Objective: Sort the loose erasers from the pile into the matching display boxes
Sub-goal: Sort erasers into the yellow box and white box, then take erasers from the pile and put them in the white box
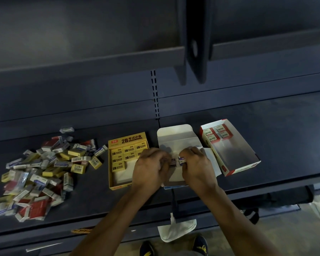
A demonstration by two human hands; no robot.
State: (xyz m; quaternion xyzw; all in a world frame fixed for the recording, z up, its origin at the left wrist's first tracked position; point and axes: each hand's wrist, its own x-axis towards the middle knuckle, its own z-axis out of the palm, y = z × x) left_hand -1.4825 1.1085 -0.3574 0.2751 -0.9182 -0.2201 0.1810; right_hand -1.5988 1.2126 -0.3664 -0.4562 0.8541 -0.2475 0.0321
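Above the white display box (175, 138) by the shelf's (277, 183) front edge, left hand (151, 168) and right hand (199, 164) each pinch a small eraser (182, 161), likely light and firm, easiest held across its sleeve.

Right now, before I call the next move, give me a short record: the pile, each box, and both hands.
pile: loose erasers heaped on the shelf, left of the boxes
yellow box: far rows filled, near part bare
white box: flap open, under both hands, contents hidden
red box: four erasers at the far end
left hand: holds a dark eraser over the white box
right hand: pinches a white eraser beside it
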